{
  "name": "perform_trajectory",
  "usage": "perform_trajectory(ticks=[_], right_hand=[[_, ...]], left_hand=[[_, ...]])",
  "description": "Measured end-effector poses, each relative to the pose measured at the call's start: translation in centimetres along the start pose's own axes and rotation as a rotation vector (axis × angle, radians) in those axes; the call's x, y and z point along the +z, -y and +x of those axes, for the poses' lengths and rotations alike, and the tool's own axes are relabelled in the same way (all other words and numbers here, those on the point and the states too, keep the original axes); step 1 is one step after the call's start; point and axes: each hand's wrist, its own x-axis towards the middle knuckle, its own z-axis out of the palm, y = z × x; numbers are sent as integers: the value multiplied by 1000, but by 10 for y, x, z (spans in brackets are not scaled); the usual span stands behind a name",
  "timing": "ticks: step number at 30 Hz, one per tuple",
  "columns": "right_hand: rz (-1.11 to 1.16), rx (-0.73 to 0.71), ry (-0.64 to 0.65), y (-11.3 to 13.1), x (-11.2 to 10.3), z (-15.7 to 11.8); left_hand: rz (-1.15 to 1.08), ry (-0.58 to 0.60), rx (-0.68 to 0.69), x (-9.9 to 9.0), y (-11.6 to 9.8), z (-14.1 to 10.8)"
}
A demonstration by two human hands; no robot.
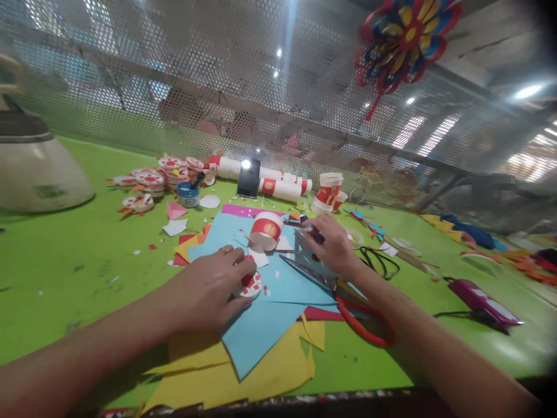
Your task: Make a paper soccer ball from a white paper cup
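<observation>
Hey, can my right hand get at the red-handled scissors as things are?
Probably yes: the scissors lie close to your right hand, mostly uncovered. But that hand seems to hold a small dark item, and your forearm appears to hide part of the handles.

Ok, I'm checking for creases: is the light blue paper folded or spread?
Spread: the light blue paper lies broad and flat, with the blades of the red-handled scissors across it.

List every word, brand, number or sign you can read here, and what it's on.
No text is legible.
Gold emblem on the paper cup: too blurred.
Markings on the upright cups: too blurred.
Markings on the blue jar: too small.
Greenish patch on the pale appliance: too blurred.
</observation>
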Motion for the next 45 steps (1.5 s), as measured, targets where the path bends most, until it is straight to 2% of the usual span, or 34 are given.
perform_trajectory(ticks=[6, 7, 8, 9, 11, 13, 15, 21, 25, 29, 37, 45], right_hand=[[201, 163, -418, 48, -39, 0], [261, 198, -474, 56, -46, 0], [432, 267, -509, 63, -52, 0], [596, 318, -492, 69, -57, 0], [863, 405, -377, 78, -61, -2], [1002, 458, -278, 86, -58, -5], [1045, 492, -230, 94, -52, -8], [946, 466, -193, 114, -34, -24], [850, 388, -174, 117, -25, -32], [815, 379, -158, 117, -19, -35], [817, 404, -141, 116, -13, -35], [843, 413, -145, 116, -14, -34]], left_hand=[[-34, 4, -18, 1, -1, 0], [-40, 0, -15, 2, 0, 0], [-46, -6, -9, 4, 1, 0], [-52, -14, 0, 5, 2, -1], [-56, -35, 14, 8, 4, -2], [-64, -56, 17, 10, 5, -2], [-81, -62, 13, 11, 6, -3], [-125, -49, 21, 11, 5, -1], [-128, -74, 39, 15, 7, -1], [-143, -80, 45, 17, 8, -2], [-120, -23, 7, 10, 2, -1], [-124, -39, 9, 12, 4, -2]])
